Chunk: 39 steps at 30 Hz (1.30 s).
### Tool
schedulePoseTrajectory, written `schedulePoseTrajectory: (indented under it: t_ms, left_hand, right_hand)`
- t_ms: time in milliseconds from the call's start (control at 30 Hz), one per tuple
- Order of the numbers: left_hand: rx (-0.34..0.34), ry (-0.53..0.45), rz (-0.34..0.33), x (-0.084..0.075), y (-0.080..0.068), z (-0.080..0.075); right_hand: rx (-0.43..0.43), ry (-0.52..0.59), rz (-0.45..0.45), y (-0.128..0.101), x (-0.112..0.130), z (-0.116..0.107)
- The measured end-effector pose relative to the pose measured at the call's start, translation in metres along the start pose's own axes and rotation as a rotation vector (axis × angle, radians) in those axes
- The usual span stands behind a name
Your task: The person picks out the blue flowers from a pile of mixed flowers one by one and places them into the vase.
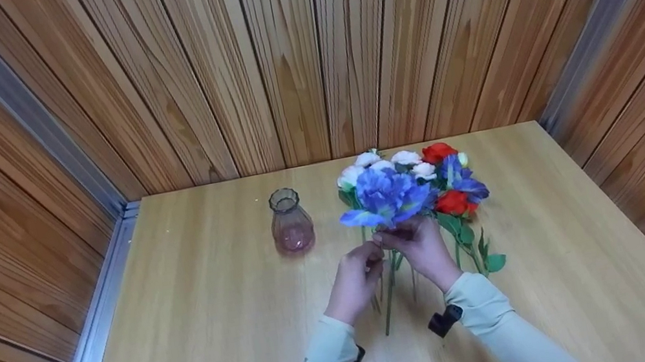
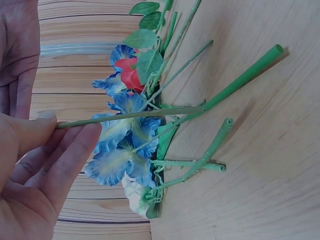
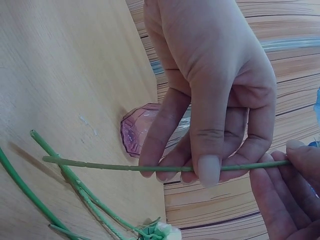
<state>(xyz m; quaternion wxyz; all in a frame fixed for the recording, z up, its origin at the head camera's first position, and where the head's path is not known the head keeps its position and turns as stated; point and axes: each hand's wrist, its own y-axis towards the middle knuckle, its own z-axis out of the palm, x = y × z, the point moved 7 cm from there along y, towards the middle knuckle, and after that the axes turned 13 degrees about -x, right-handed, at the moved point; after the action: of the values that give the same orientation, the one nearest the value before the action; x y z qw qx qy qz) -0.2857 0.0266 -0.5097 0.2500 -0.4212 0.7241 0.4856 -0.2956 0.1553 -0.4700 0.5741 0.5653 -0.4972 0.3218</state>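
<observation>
Both hands are on one artificial flower with a large blue bloom [image 1: 387,193] and a thin green stem [image 3: 105,166]. My right hand [image 1: 422,249] pinches the stem close under the bloom; in the right wrist view it is at the lower right. Beside it my left hand [image 1: 355,277] pinches the same stem a little lower, between thumb [image 3: 208,165] and fingers. The stem's lower end points down toward the table. Behind the hands lie more flowers: white blooms [image 1: 406,158], red roses [image 1: 456,202] and another blue flower [image 1: 463,180].
A ribbed glass vase [image 1: 292,225], pinkish at its base, stands upright left of the flowers. Several loose green stems [image 2: 245,77] and a leafy sprig [image 1: 493,260] lie on the wooden table [image 1: 203,332]. Wood-panelled walls [image 1: 290,68] enclose the back and sides.
</observation>
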Motion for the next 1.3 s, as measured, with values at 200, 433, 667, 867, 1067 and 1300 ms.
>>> schedulePoseTrajectory:
  t_ms: [200, 433, 667, 867, 1067, 1300]
  left_hand:
    - [-0.006, 0.022, 0.003, 0.000, -0.001, 0.000]
    - [0.005, 0.024, -0.028, 0.002, -0.001, 0.000]
    - [0.002, 0.021, -0.017, 0.001, -0.001, -0.001]
    - [0.005, 0.009, -0.033, 0.002, -0.001, -0.003]
    - [-0.005, 0.015, -0.017, 0.001, 0.001, -0.005]
    - [-0.043, 0.025, 0.012, 0.001, 0.002, -0.010]
  right_hand:
    - [0.003, 0.016, 0.058, -0.004, 0.012, 0.001]
    - [0.025, 0.014, 0.077, -0.007, 0.028, 0.002]
    - [0.022, -0.015, 0.089, -0.007, 0.026, 0.001]
    - [0.051, -0.046, 0.037, -0.008, 0.026, 0.001]
    - [0.074, -0.026, 0.051, -0.010, 0.024, -0.002]
    - [0.042, -0.061, 0.087, -0.007, 0.002, -0.009]
